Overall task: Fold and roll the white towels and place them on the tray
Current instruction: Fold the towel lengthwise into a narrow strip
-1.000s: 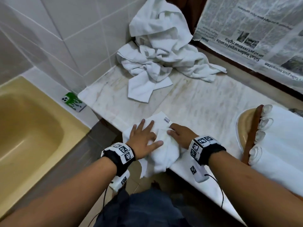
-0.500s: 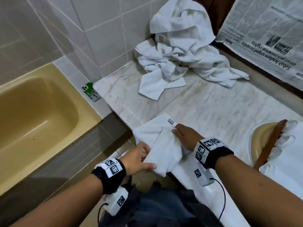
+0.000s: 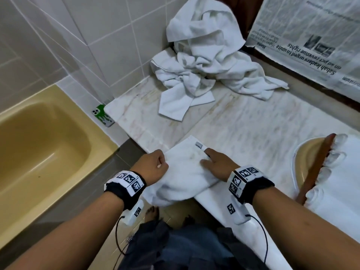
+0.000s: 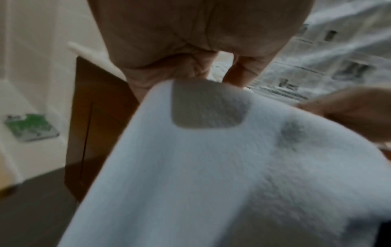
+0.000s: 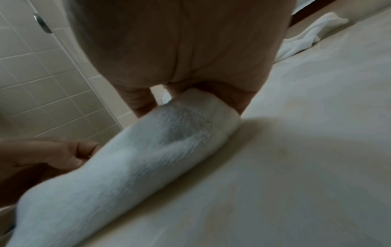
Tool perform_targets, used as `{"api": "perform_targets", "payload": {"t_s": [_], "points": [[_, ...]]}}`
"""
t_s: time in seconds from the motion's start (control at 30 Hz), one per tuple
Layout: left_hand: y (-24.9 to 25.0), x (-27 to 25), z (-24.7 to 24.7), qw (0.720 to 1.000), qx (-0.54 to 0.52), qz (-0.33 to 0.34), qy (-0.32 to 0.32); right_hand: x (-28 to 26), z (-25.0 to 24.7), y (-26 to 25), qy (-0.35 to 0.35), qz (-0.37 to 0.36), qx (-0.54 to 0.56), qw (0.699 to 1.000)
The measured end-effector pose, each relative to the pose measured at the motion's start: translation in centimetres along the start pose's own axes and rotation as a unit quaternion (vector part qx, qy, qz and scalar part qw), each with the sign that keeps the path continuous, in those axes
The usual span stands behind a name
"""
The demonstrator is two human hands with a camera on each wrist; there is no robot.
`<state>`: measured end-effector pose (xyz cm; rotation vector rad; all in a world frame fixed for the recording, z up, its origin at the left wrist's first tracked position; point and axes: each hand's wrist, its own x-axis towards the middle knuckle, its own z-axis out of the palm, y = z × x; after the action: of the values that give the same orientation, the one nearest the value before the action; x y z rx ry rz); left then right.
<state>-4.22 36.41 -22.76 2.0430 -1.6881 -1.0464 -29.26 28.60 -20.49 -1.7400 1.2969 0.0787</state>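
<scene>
From the head camera, the small white towel (image 3: 185,172) lies at the front edge of the marble worktop (image 3: 243,123), and its near part hangs over the edge. Half a second ago the left hand (image 3: 153,165) was lower, off the edge, holding the hanging part. Now it is up at the towel's left side, with the fingers curled around the cloth. The right hand (image 3: 216,165) was on the right edge near the little label, and it is there now too, with straight fingers pressing the towel flat. This looks like a fold being made, so rolling comes after. The tray (image 3: 303,168) on the right holds rolled towels (image 3: 335,172). A pile of loose towels (image 3: 206,61) waits in the far corner.

From the left wrist camera, the picture is blurry. The fingers (image 4: 169,70) curl over the top edge of the towel (image 4: 211,167) and hold it up.

From the right wrist camera, the fingers (image 5: 222,93) press down on the towel's (image 5: 148,150) end against the worktop (image 5: 296,167). The left hand (image 5: 42,158) grips the towel's other side.
</scene>
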Motion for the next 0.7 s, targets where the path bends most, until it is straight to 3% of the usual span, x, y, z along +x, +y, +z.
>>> {"api": "perform_targets", "payload": {"t_s": [0.1,0.27,0.43,0.7], "points": [[1.9,1.3,0.1,0.995,0.088,0.035,-0.02,0.4,0.2,-0.1,0.027,0.0,-0.042,0.999],[5.6,5.7,0.3,0.992,0.072,0.082,-0.065,0.4,0.6,-0.7,0.044,0.026,-0.059,0.997],[5.6,9.1,-0.2,0.987,0.074,0.109,-0.086,0.4,0.7,-1.2,0.063,0.092,0.008,0.994],[6.1,11.4,-0.9,0.969,0.126,0.173,-0.125,0.8,1.5,-2.0,0.119,0.14,-0.003,0.983]]}}
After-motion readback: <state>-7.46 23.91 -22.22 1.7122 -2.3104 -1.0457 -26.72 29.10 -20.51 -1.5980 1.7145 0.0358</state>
